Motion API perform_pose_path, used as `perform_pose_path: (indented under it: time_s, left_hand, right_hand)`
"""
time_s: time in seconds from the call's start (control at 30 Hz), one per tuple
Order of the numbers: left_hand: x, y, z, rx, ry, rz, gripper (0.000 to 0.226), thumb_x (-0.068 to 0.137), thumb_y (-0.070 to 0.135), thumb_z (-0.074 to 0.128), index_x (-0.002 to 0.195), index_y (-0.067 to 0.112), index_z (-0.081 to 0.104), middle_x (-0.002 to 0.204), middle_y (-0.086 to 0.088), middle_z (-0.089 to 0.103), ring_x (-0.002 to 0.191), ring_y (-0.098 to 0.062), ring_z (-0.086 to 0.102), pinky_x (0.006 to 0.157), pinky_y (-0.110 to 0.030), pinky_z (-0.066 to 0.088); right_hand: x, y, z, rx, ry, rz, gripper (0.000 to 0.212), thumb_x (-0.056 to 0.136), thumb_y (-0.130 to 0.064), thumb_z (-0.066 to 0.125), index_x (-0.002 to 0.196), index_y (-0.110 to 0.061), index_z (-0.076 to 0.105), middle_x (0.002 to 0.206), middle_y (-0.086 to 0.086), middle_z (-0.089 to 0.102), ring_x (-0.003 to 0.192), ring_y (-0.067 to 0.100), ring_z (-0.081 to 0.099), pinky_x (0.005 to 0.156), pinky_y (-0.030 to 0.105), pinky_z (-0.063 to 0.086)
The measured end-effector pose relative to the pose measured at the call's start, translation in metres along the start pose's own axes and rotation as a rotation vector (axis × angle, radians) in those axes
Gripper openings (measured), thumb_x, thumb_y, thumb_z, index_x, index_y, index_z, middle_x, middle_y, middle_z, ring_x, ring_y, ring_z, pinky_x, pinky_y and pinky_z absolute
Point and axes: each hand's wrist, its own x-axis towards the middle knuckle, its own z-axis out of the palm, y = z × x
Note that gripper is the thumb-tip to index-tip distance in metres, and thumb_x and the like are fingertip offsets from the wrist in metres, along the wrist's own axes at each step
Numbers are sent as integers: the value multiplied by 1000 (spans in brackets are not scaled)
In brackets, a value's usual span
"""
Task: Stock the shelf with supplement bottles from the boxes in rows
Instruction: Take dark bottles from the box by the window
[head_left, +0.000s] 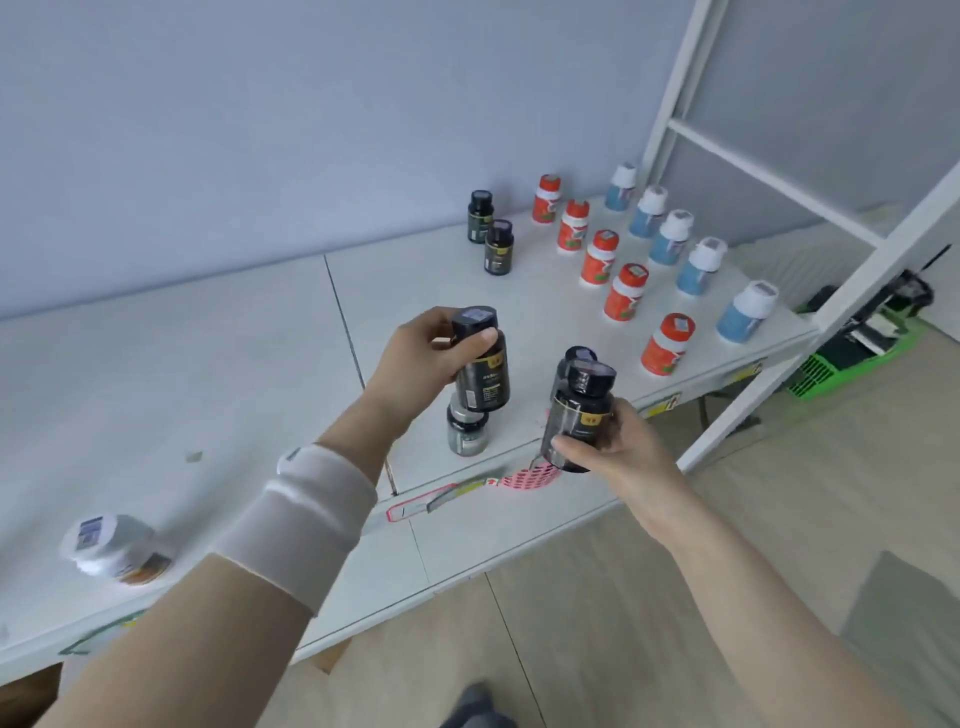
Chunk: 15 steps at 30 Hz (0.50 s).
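Head view. A white shelf (208, 364) crosses the frame from lower left to right.

At centre frame the left hand (423, 358) grips a dark bottle (480, 364), held upright above the shelf. The thumb lies across the front just under the cap and the fingers curl behind. Directly below stands a grey bottle (466, 431) on the shelf. Contact between the two cannot be determined.

Right of centre, the right hand (621, 449) grips a second dark bottle (579, 410) by its lower body, thumb on the front and fingers wrapped round the far side. This bottle sits over the shelf's front edge, its top tilted a little to the right. A third cap (579, 355) shows just behind it. Whether that bottle is held or standing cannot be determined.

In the upper right, three rows stand on the shelf, running from the wall toward the front edge:
- a dark pair (491, 234);
- an orange row (599, 258) of five;
- a blue row (671, 237) of five.

All are upright and spaced apart.

At lower left a white-capped bottle (111, 545) rests on the shelf, blurred. A white wristband (311, 514) circles the left forearm. A pink label strip (530, 475) hangs at the front edge beneath the right hand. At the right edge a white frame (883, 244) rises, with a green crate (852, 358) on the floor behind it.
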Motion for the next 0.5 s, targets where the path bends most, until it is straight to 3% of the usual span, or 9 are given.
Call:
perform_pose_path:
  time_s: [0.07, 0.13, 0.23, 0.3, 0.4, 0.5]
  left_hand:
    - [28, -1, 9, 29, 17, 12, 14, 82, 21, 70, 94, 25, 63, 94, 4, 66, 87, -13, 62, 83, -29, 50]
    - [50, -6, 19, 62, 39, 4, 18, 81, 19, 71, 98, 22, 63, 92, 7, 66, 87, -11, 61, 79, -20, 48]
    - [82, -17, 35, 128, 31, -9, 23, 80, 20, 72, 102, 23, 64, 97, 5, 67, 94, -14, 62, 86, -24, 47]
    - [107, -20, 43, 177, 35, -29, 24, 80, 22, 73, 102, 25, 64, 99, 5, 68, 97, -14, 62, 90, -27, 47]
    - [143, -20, 54, 251, 57, -46, 27, 79, 23, 73, 105, 22, 64, 101, 4, 67, 97, -15, 62, 89, -27, 46]
    - [173, -20, 66, 281, 86, -70, 31, 78, 21, 74, 107, 18, 63, 101, 3, 67, 95, -15, 62, 85, -25, 46]
  right_hand:
    - [23, -10, -12, 2, 37, -17, 41, 74, -2, 73, 105, -22, 54, 101, -6, 68, 89, -2, 65, 80, 17, 50]
    - [44, -17, -24, 3, 37, -27, 44, 74, -4, 74, 111, -19, 53, 105, -3, 67, 94, 3, 64, 81, 19, 48]
    - [75, -22, -44, -3, 33, -34, 46, 74, -3, 73, 112, -16, 51, 107, 0, 66, 95, 6, 62, 78, 18, 47]
    - [99, -24, -56, -22, 37, -42, 45, 74, -4, 74, 109, -18, 51, 108, 2, 64, 99, 12, 61, 85, 22, 47]
    - [139, -25, -70, -80, 5, -63, 47, 73, -6, 75, 110, -19, 50, 112, 4, 63, 107, 19, 58, 96, 32, 46]
    - [175, -23, -81, -115, -33, -73, 50, 71, -6, 76, 112, -19, 49, 113, 3, 63, 108, 20, 59, 94, 31, 45]
